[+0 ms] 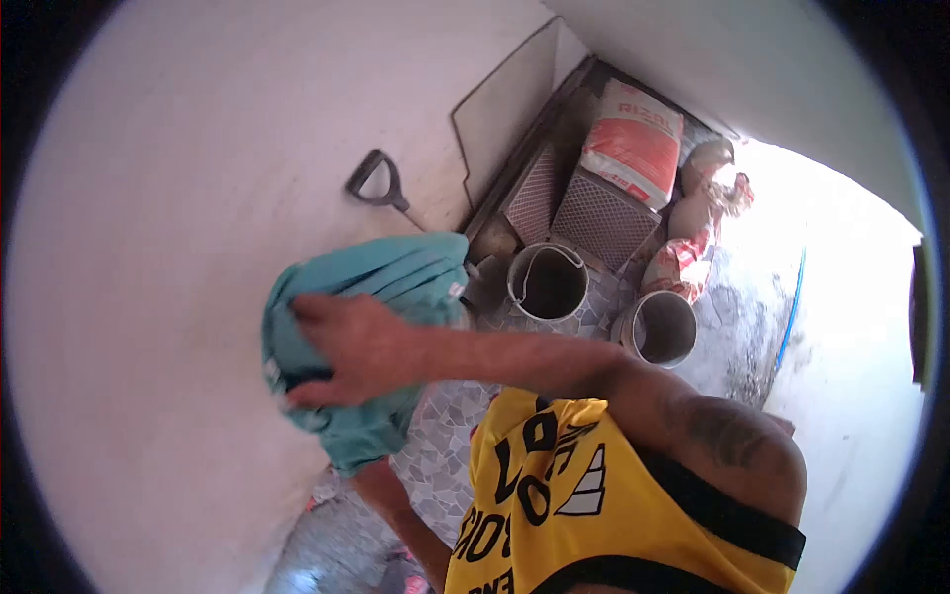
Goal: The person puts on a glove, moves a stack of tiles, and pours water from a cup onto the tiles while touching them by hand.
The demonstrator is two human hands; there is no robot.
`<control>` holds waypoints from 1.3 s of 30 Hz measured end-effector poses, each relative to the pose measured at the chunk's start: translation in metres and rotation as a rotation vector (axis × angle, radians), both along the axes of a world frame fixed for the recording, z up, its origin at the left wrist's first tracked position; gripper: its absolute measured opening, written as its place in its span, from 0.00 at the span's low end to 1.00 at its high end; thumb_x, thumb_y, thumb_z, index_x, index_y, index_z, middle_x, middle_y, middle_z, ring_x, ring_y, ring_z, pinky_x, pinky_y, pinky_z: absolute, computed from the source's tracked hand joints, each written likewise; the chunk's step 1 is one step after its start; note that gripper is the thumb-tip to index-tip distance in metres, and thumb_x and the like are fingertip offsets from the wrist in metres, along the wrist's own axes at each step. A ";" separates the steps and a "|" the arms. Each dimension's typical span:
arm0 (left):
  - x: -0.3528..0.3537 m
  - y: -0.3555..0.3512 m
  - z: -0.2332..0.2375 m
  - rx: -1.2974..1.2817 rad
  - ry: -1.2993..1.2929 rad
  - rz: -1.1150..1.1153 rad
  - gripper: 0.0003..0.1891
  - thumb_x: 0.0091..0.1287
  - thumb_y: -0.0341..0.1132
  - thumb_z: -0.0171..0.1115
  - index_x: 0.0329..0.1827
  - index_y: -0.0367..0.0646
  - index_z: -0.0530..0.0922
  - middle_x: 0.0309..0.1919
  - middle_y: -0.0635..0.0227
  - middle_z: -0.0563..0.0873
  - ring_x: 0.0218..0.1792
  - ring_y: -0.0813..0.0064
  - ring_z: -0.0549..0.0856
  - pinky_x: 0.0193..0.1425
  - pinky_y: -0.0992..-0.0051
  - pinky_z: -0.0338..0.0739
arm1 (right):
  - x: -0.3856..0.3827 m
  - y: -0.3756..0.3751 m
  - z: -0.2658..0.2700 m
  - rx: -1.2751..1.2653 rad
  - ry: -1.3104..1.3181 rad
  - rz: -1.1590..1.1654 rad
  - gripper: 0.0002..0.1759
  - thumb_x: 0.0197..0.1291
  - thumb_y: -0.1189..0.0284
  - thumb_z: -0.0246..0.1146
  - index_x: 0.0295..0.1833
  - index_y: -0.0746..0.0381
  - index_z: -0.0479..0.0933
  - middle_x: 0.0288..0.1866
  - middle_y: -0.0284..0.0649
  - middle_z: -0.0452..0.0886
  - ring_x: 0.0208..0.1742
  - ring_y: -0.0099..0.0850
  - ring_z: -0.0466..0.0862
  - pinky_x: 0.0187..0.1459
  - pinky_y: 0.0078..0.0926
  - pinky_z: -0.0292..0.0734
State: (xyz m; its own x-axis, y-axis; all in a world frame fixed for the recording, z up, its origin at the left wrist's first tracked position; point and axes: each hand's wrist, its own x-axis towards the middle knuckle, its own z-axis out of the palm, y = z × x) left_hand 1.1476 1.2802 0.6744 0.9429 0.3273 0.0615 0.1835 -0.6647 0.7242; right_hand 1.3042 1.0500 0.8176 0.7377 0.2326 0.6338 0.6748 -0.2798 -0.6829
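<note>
A teal shirt [396, 267] is bunched up in front of the wall, with small white marks on it. My left forearm [401, 510] comes up from below into the cloth, and my left hand is hidden inside it. Across the front reaches my right arm, with my right hand [361, 346] over the shirt. Slightly blurred, its thumb and fingers are spread apart against the fabric. Between them shows a dark fold of the cloth.
A black D-shaped tool handle [376, 180] leans by the wall. Two buckets [547, 282] [665, 329] stand on the mosaic floor [445, 436]. Behind them are mesh-patterned crates [606, 220], a red-and-white sack [633, 139], and crumpled sacks [688, 262]. A board [510, 109] leans in the corner.
</note>
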 end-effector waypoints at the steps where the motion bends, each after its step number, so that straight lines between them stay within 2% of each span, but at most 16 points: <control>1: 0.010 0.041 -0.036 0.200 -0.068 -0.053 0.24 0.69 0.32 0.56 0.68 0.35 0.68 0.65 0.56 0.73 0.60 0.57 0.76 0.67 0.56 0.71 | 0.011 0.009 0.000 -0.020 0.000 0.032 0.39 0.49 0.45 0.68 0.46 0.75 0.77 0.49 0.58 0.75 0.49 0.55 0.79 0.48 0.45 0.79; 4: 0.073 0.038 0.005 -0.218 -0.039 -0.041 0.25 0.72 0.41 0.55 0.69 0.38 0.66 0.65 0.56 0.73 0.65 0.55 0.73 0.70 0.53 0.66 | 0.046 0.048 -0.031 -0.096 -0.099 -0.056 0.36 0.45 0.49 0.71 0.49 0.70 0.78 0.51 0.52 0.74 0.52 0.48 0.76 0.49 0.42 0.77; 6: 0.108 0.028 0.013 -1.167 -0.235 0.101 0.26 0.72 0.45 0.56 0.66 0.35 0.67 0.65 0.55 0.71 0.67 0.58 0.70 0.68 0.53 0.67 | 0.065 0.066 -0.059 -0.366 -0.044 -0.059 0.34 0.47 0.50 0.70 0.50 0.69 0.78 0.52 0.49 0.74 0.54 0.46 0.74 0.48 0.41 0.75; 7: 0.121 0.052 -0.014 -1.168 -0.176 0.067 0.30 0.74 0.51 0.48 0.67 0.34 0.65 0.68 0.52 0.66 0.68 0.58 0.67 0.68 0.57 0.68 | 0.072 0.077 -0.076 -0.494 -0.003 -0.061 0.33 0.47 0.51 0.69 0.50 0.68 0.78 0.53 0.48 0.74 0.55 0.44 0.74 0.48 0.40 0.74; 10: 0.147 0.094 -0.072 -1.254 0.050 0.357 0.31 0.73 0.53 0.47 0.67 0.35 0.66 0.66 0.50 0.69 0.65 0.56 0.70 0.66 0.57 0.70 | 0.095 0.106 -0.141 -0.829 0.172 -0.012 0.32 0.52 0.50 0.67 0.53 0.66 0.79 0.55 0.47 0.75 0.61 0.44 0.72 0.53 0.47 0.71; 13: 0.158 0.115 -0.120 -1.294 0.198 0.232 0.31 0.71 0.56 0.47 0.66 0.39 0.68 0.61 0.57 0.75 0.59 0.61 0.75 0.62 0.62 0.68 | 0.078 0.093 -0.147 -0.674 0.054 -0.151 0.27 0.54 0.54 0.66 0.51 0.65 0.80 0.55 0.47 0.74 0.60 0.45 0.72 0.52 0.48 0.70; 16: 0.168 0.094 -0.120 -1.118 0.279 0.363 0.32 0.72 0.59 0.45 0.66 0.40 0.67 0.61 0.54 0.74 0.59 0.59 0.76 0.63 0.62 0.68 | 0.066 0.085 -0.143 -0.550 0.012 -0.312 0.22 0.54 0.57 0.65 0.46 0.65 0.82 0.51 0.46 0.76 0.60 0.45 0.71 0.53 0.48 0.71; 19: 0.180 0.111 -0.151 -1.094 0.362 0.304 0.31 0.72 0.58 0.45 0.67 0.41 0.66 0.61 0.54 0.74 0.58 0.59 0.77 0.63 0.62 0.70 | 0.046 0.070 -0.134 -0.698 0.016 -0.376 0.21 0.57 0.59 0.64 0.46 0.66 0.81 0.51 0.46 0.75 0.58 0.43 0.74 0.52 0.40 0.73; 21: 0.183 0.135 -0.177 -1.074 0.479 0.276 0.31 0.73 0.57 0.47 0.70 0.45 0.64 0.66 0.58 0.72 0.62 0.59 0.74 0.64 0.61 0.70 | 0.025 0.059 -0.148 -0.538 0.010 -0.543 0.19 0.56 0.61 0.64 0.43 0.67 0.81 0.47 0.47 0.76 0.56 0.43 0.75 0.53 0.41 0.75; 26: 0.165 0.160 -0.238 -0.558 0.707 -0.001 0.28 0.71 0.50 0.54 0.67 0.40 0.66 0.59 0.53 0.75 0.58 0.57 0.78 0.58 0.61 0.77 | -0.079 0.005 -0.188 -0.521 0.460 -0.740 0.14 0.55 0.65 0.63 0.38 0.66 0.81 0.43 0.50 0.78 0.50 0.45 0.78 0.51 0.44 0.78; 30: 0.160 0.144 -0.253 -0.320 1.022 -0.293 0.27 0.71 0.49 0.54 0.66 0.41 0.67 0.59 0.54 0.76 0.57 0.56 0.78 0.58 0.60 0.77 | -0.178 -0.029 -0.267 -0.533 0.879 -0.916 0.13 0.56 0.65 0.62 0.37 0.65 0.81 0.42 0.53 0.78 0.47 0.48 0.81 0.48 0.48 0.80; 32: 0.168 0.130 -0.254 -0.257 1.143 -0.427 0.27 0.71 0.49 0.54 0.66 0.41 0.67 0.58 0.54 0.77 0.57 0.56 0.79 0.58 0.60 0.77 | -0.241 -0.019 -0.298 -0.039 1.014 -1.344 0.14 0.57 0.64 0.58 0.38 0.63 0.83 0.42 0.53 0.81 0.48 0.50 0.82 0.47 0.46 0.80; 33: 0.171 0.121 -0.254 -0.237 1.182 -0.484 0.27 0.71 0.48 0.54 0.66 0.41 0.67 0.58 0.54 0.77 0.56 0.56 0.79 0.57 0.60 0.77 | -0.272 -0.021 -0.334 0.000 1.165 -1.322 0.17 0.58 0.63 0.57 0.40 0.66 0.82 0.43 0.58 0.80 0.48 0.54 0.82 0.47 0.48 0.80; 36: 0.182 0.087 -0.251 -0.202 1.257 -0.608 0.26 0.71 0.48 0.54 0.66 0.42 0.67 0.58 0.54 0.77 0.56 0.55 0.80 0.57 0.59 0.77 | -0.369 0.012 -0.404 0.417 1.314 -1.546 0.18 0.53 0.59 0.59 0.31 0.63 0.85 0.29 0.54 0.84 0.34 0.48 0.86 0.39 0.46 0.81; 38: 0.184 0.063 -0.247 -0.186 1.284 -0.667 0.26 0.71 0.48 0.54 0.66 0.42 0.68 0.58 0.55 0.78 0.55 0.55 0.80 0.57 0.59 0.78 | -0.435 0.061 -0.498 0.517 1.524 -1.782 0.20 0.50 0.57 0.64 0.33 0.65 0.85 0.34 0.55 0.85 0.38 0.51 0.87 0.39 0.48 0.80; 39: 0.185 0.051 -0.245 -0.178 1.294 -0.689 0.26 0.71 0.47 0.54 0.66 0.42 0.68 0.57 0.55 0.78 0.55 0.55 0.80 0.57 0.59 0.78 | -0.454 0.084 -0.474 0.936 1.655 -1.794 0.18 0.50 0.60 0.64 0.35 0.65 0.85 0.34 0.54 0.86 0.37 0.51 0.87 0.37 0.46 0.81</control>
